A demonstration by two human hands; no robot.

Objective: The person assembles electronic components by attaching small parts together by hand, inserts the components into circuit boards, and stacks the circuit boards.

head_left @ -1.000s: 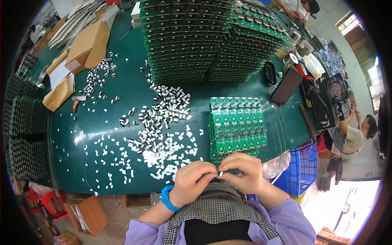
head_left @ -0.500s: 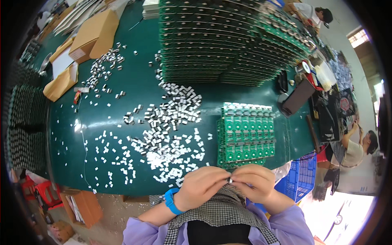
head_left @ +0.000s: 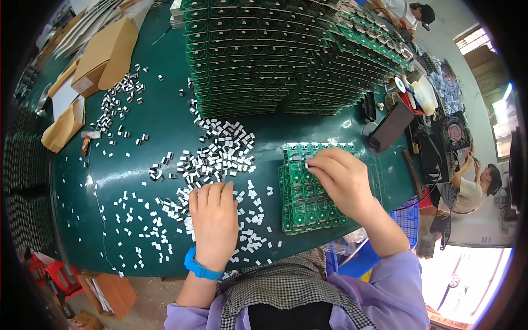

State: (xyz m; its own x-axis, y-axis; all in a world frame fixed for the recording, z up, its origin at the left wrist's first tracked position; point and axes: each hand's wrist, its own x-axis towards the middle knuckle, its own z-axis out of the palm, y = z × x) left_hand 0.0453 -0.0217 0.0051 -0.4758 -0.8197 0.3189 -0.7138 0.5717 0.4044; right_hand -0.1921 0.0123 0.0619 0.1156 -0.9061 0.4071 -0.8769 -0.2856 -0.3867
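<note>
My right hand [head_left: 344, 181] is over the upper left part of a stack of green circuit board panels [head_left: 306, 219]. Its thumb and forefinger pinch a small white piece [head_left: 307, 164], mostly covered by the fingertips. On the left, my left hand [head_left: 213, 225] reaches palm down into a heap of small white-and-black block-like pieces [head_left: 212, 159], fingers stretched out and touching it. Whether any piece is under those fingertips cannot be seen. Around this hand lie scattered small white squares [head_left: 144, 225], flat on the green table.
Behind the panels rises a tall stack of green boards [head_left: 247, 66]. An open cardboard box [head_left: 104, 58] stands at the far left beside more loose pieces [head_left: 121, 99]. A dark phone-like slab [head_left: 391, 127] leans at the right. Below the table edge is a blue crate [head_left: 406, 223]. Another person [head_left: 467, 187] sits at far right.
My hands have parted from a shared hold near my body. The left moved left and forward to the heap; the right moved forward over the boards with the small piece.
</note>
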